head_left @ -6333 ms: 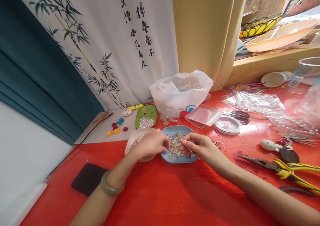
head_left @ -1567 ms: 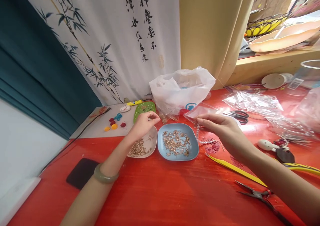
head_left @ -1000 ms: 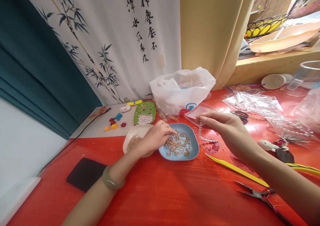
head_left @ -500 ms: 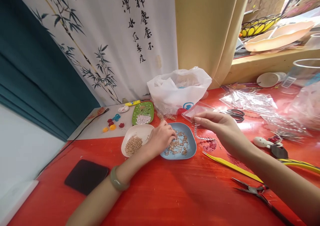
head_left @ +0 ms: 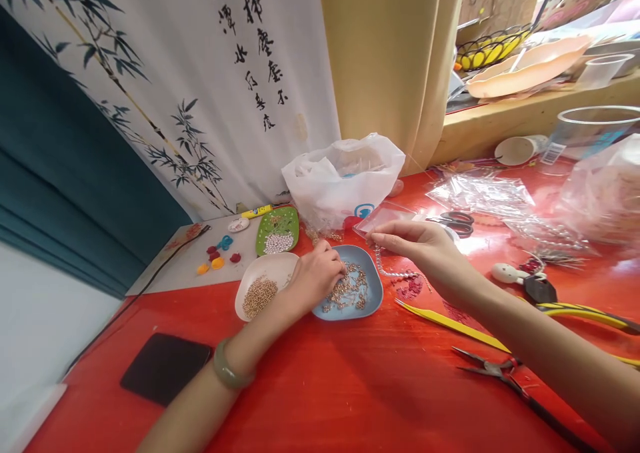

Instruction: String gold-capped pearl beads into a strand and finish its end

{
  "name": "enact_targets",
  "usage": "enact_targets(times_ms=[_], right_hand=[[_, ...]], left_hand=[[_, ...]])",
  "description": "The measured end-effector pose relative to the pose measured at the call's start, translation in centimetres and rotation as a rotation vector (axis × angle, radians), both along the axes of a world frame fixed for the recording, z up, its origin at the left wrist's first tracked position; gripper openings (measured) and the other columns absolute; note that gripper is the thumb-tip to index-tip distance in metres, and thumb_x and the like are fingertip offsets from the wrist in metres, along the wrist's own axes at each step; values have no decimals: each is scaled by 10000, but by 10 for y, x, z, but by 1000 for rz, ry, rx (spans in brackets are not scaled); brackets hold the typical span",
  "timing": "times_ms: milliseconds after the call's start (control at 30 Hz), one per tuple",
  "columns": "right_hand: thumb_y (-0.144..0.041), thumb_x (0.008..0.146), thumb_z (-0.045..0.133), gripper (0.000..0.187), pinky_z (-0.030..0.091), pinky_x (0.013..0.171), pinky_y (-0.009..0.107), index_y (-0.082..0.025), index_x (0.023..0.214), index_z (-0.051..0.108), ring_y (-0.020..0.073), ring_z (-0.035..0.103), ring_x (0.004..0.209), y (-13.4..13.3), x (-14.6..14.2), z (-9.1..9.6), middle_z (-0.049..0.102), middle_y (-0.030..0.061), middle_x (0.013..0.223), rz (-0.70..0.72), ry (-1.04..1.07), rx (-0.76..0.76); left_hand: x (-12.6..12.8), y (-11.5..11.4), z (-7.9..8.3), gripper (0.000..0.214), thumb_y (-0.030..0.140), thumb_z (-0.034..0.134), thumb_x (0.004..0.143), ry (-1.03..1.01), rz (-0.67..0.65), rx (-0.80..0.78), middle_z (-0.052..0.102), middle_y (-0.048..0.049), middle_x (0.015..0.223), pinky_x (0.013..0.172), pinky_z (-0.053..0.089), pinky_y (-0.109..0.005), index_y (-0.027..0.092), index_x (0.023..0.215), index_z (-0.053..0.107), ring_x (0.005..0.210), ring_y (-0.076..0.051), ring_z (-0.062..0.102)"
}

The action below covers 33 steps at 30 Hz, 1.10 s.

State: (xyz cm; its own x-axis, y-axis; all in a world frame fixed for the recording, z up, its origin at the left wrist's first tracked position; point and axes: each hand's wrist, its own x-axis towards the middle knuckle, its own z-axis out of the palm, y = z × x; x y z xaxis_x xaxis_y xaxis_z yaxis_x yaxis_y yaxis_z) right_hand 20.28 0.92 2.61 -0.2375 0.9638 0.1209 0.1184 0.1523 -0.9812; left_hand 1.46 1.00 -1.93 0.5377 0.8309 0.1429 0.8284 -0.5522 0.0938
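A bead strand (head_left: pixel 381 268) hangs from the right hand (head_left: pixel 415 243), beside the right rim of a blue tray (head_left: pixel 373 309); its lower length bends sideways and appears to trail on the red tabletop (head_left: pixel 350 399). The right-hand grip is a pinch, thumb against fingers, closed on the strand's upper end. The strand is probably light and limp, with smooth beads that could slide or roll; it is best taken at the tip, between finger pads, without a sharp tug, since the thread itself may be delicate. The left hand (head_left: pixel 317 276) reaches over the tray's left side, fingers bent downward at the gold-coloured pieces (head_left: pixel 356 286); whether its grip encloses one cannot be told, the fingertips being hidden. These pieces look small, hard and nearly weightless, and would suit a fingertip hold at an edge. Beside the tray, partly behind the left forearm, stands a cream bowl (head_left: pixel 240 299) with gold-coloured beads (head_left: pixel 260 296); beyond it lies a green tray (head_left: pixel 293 219) bearing pale beads (head_left: pixel 279 242). Farther out are yellow tweezers (head_left: pixel 450 323) and pliers (head_left: pixel 493 367), near the right forearm, and a white plastic bag (head_left: pixel 345 179) behind the blue tray.
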Motion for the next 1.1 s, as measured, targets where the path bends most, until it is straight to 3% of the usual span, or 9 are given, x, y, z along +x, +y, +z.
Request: enact_targets(times_ms=[300, 400, 500, 633, 767, 933, 1100], right_hand=[[-375, 701, 594, 215, 438, 696, 298, -177, 748, 663, 156, 566, 730, 1, 0, -2, 648, 29, 761, 38, 19, -14], [-369, 701, 595, 204, 433, 705, 294, -184, 758, 660, 155, 559, 737, 2, 1, -3, 640, 26, 771, 59, 28, -18], [-369, 708, 588, 202, 422, 692, 286, -183, 751, 655, 154, 552, 730, 2, 0, -5, 637, 27, 766, 93, 19, -41], [-322, 728, 563, 175, 405, 644, 264, -166, 688, 631, 130, 527, 656, -4, -7, -12, 601, 13, 681, 206, 43, -145], [-300, 720, 558, 176, 369, 572, 245, -156, 630, 604, 116, 486, 594, -13, -19, -22, 566, 5, 620, 262, 55, -239], [-302, 713, 555, 184, 332, 525, 233, -161, 594, 567, 105, 450, 542, -18, -26, -30, 535, -14, 572, 283, 128, -250], [-292, 716, 541, 170, 347, 554, 236, -163, 607, 555, 111, 469, 574, -20, -26, -31, 536, -8, 594, 290, 169, -262]], left_hand=[[5, 1, 0, 194, 174, 421, 813, 142, -59, 91, 583, -76, 797, 560, 368, -280, 184, 753, 605, 892, -217, 412], [5, 1, 0, 153, 179, 452, 780, 90, -46, 61, 593, -75, 795, 575, 378, -285, 174, 733, 597, 904, -225, 424], [2, 0, 1, 101, 192, 501, 732, -166, 52, -60, 591, -47, 780, 621, 395, -282, 185, 721, 601, 860, -204, 465], [-7, 1, 3, 109, 253, 583, 674, -798, 221, -447, 579, -18, 738, 622, 412, -259, 159, 726, 600, 671, -128, 513], [-14, 1, 3, 162, 238, 674, 603, -1269, 261, -729, 572, -7, 697, 595, 412, -226, 128, 687, 590, 615, -89, 508], [-16, 0, 4, 171, 183, 721, 564, -1485, 258, -878, 567, 7, 678, 612, 435, -211, 126, 671, 601, 620, -74, 515], [-14, -1, 2, 158, 183, 721, 578, -1559, 231, -946, 583, 0, 695, 607, 449, -205, 120, 677, 615, 634, -75, 529]])
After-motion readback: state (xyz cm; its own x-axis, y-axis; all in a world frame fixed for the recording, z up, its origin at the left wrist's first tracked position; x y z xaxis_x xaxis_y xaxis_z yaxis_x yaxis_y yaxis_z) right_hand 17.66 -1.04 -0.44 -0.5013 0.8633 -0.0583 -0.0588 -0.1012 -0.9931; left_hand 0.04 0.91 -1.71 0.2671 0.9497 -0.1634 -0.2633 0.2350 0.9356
